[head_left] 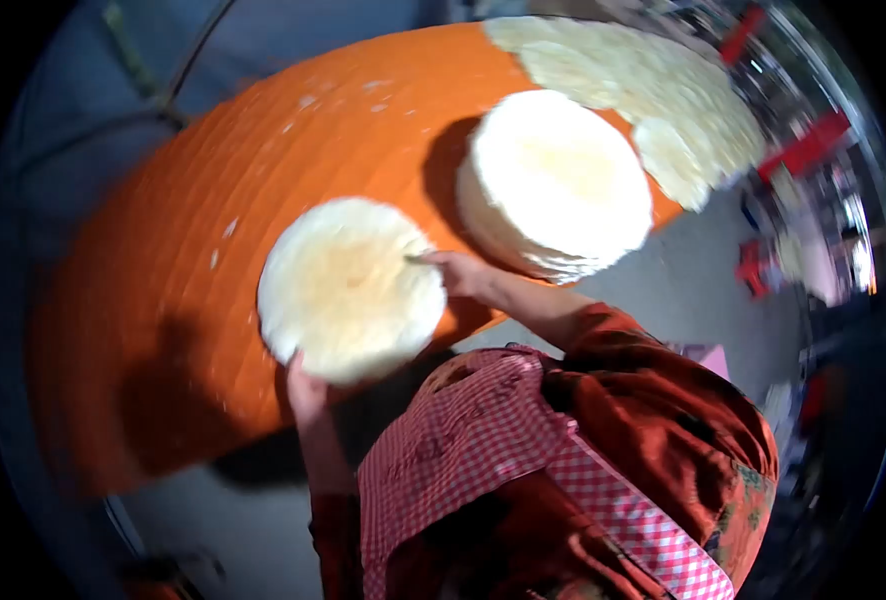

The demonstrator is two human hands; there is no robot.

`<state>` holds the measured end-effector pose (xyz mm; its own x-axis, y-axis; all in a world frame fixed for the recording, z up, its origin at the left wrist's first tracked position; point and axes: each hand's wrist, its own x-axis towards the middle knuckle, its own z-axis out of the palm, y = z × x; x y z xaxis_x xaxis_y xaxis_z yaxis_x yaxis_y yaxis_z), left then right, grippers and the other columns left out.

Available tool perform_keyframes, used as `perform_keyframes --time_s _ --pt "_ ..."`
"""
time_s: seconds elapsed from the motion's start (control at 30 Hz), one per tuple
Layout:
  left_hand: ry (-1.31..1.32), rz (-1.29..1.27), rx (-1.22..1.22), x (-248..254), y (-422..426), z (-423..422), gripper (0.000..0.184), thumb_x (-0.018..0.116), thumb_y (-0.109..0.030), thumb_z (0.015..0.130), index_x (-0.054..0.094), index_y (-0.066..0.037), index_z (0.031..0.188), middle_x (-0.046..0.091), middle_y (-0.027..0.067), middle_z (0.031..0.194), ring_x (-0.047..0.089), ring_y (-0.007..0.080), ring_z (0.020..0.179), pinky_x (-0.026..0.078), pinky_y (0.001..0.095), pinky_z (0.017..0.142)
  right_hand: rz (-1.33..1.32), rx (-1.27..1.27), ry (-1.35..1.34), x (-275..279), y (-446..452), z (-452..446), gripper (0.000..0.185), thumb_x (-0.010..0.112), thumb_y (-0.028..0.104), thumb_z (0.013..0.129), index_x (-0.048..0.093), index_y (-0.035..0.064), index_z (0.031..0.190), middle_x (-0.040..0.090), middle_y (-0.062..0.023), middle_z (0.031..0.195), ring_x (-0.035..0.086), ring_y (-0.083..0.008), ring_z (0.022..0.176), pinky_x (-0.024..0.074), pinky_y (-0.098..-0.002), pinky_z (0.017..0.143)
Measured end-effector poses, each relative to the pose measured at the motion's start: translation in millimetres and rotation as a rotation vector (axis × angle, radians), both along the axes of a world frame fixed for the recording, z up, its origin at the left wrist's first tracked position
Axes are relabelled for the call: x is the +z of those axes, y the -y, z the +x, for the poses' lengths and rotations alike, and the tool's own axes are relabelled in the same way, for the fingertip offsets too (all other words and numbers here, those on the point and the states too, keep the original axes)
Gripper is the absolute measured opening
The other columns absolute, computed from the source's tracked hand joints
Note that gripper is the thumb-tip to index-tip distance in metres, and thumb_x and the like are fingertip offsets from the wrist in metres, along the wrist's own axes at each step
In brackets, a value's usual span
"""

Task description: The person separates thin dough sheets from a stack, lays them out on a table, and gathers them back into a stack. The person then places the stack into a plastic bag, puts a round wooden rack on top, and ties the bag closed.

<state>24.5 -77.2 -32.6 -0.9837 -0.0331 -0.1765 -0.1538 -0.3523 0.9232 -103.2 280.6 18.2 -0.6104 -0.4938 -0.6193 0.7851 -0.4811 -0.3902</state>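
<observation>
A round, pale flatbread [353, 290] with a lightly browned middle is held in front of me over the orange-covered table. My left hand [306, 388] grips its near left edge, the thumb on top and the other fingers hidden below. At its right edge, my right hand [460, 273] is closed on the rim; a small dark greenish patch at the fingertips is too blurred to make out. Just beyond the right hand stands a tall stack of similar flatbreads [558, 180], its top brightly lit.
An orange quilted cover [193, 200] with scattered white flecks lies on the table. Several thin, pale sheets of bread or dough [653, 95] overlap at its far right end. Red objects [753, 265] stand on the grey floor [708, 265] at the right.
</observation>
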Motion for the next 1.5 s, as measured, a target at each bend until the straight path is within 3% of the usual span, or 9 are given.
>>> perform_keyframes --time_s 0.07,0.17,0.27,0.47,0.5,1.13,1.23,1.37,1.5 --pt "-0.261 -0.437 -0.042 18.7 -3.1 1.1 0.038 0.051 -0.005 0.091 0.046 0.005 0.127 0.056 0.0143 0.123 0.059 0.0236 0.107 0.050 0.0332 0.091 0.246 0.021 -0.141 -8.1 14.1 -25.1 0.047 0.069 0.006 0.076 0.057 0.0012 0.122 0.060 -0.0126 0.122 0.057 -0.0278 0.110 0.0443 -0.0410 0.097" --pt "0.253 0.369 0.275 67.8 -13.4 -28.7 0.049 0.056 -0.015 0.086 0.043 0.004 0.130 0.053 0.0178 0.126 0.054 0.0308 0.114 0.043 0.0458 0.098 0.540 -0.019 -0.535 48.2 29.6 -46.9 0.040 0.068 0.003 0.075 0.061 0.0018 0.114 0.066 -0.0090 0.102 0.063 -0.0217 0.092 0.0513 -0.0372 0.081" --pt "0.069 0.285 0.164 125.2 -32.7 -57.5 0.050 0.054 -0.018 0.088 0.042 0.005 0.130 0.047 0.0197 0.132 0.050 0.0297 0.117 0.040 0.0464 0.101 0.723 -0.056 -0.938 163.6 -4.3 -43.0 0.030 0.070 0.005 0.075 0.066 0.0024 0.104 0.067 -0.0053 0.087 0.063 -0.0149 0.080 0.0517 -0.0329 0.072" --pt "-0.441 -0.651 0.039 295.9 -197.9 -69.4 0.043 0.042 -0.018 0.097 0.037 0.003 0.134 0.044 0.0182 0.135 0.046 0.0263 0.121 0.038 0.0396 0.103 0.626 -0.467 -0.970 305.4 -183.4 -6.2 0.026 0.072 0.005 0.076 0.064 0.0022 0.101 0.068 -0.0070 0.086 0.065 -0.0130 0.074 0.0538 -0.0294 0.070" --pt "-0.187 0.299 -0.033 316.4 -229.9 -79.4 0.046 0.046 -0.014 0.095 0.035 -0.001 0.138 0.042 0.0153 0.138 0.043 0.0274 0.126 0.036 0.0426 0.105 0.522 -0.510 -0.988 303.1 -218.5 -6.3 0.028 0.072 0.005 0.075 0.063 0.0010 0.101 0.068 -0.0082 0.086 0.066 -0.0147 0.075 0.0542 -0.0298 0.070" --pt "-0.126 -0.614 0.227 89.6 -369.6 -157.9 0.023 0.062 -0.016 0.085 0.052 -0.003 0.101 0.058 0.0064 0.088 0.057 0.0147 0.075 0.044 0.0285 0.055 1.273 -0.270 -0.639 106.1 -422.3 39.0 0.053 0.075 0.034 0.070 0.063 -0.0041 0.105 0.067 -0.0204 0.095 0.064 -0.0292 0.088 0.0493 -0.0357 0.080" --pt "0.241 -0.331 -0.084 137.5 -382.4 -148.0 0.033 0.064 -0.023 0.085 0.050 -0.006 0.109 0.056 0.0079 0.096 0.055 0.0174 0.081 0.046 0.0310 0.071 1.578 -0.753 -0.601 61.3 -441.7 26.1 0.061 0.073 0.043 0.073 0.061 -0.0074 0.105 0.066 -0.0191 0.098 0.062 -0.0278 0.091 0.0480 -0.0375 0.078" --pt "0.330 -0.146 -0.240 151.5 -394.6 -156.9 0.058 0.065 -0.030 0.086 0.042 0.002 0.129 0.055 0.0154 0.122 0.060 0.0231 0.102 0.053 0.0363 0.081 0.626 -0.324 -0.281 67.4 -446.0 28.0 0.073 0.070 0.052 0.075 0.060 -0.0107 0.110 0.065 -0.0185 0.101 0.061 -0.0274 0.098 0.0478 -0.0364 0.084" --pt "0.380 -0.236 -0.281 131.5 -387.0 -171.3 0.064 0.066 -0.028 0.086 0.038 0.004 0.133 0.054 0.0165 0.126 0.058 0.0249 0.109 0.053 0.0363 0.085 0.941 -0.252 -0.427 82.0 -428.0 19.2 0.065 0.076 0.041 0.074 0.060 -0.0078 0.113 0.064 -0.0203 0.110 0.063 -0.0302 0.099 0.0495 -0.0379 0.085"
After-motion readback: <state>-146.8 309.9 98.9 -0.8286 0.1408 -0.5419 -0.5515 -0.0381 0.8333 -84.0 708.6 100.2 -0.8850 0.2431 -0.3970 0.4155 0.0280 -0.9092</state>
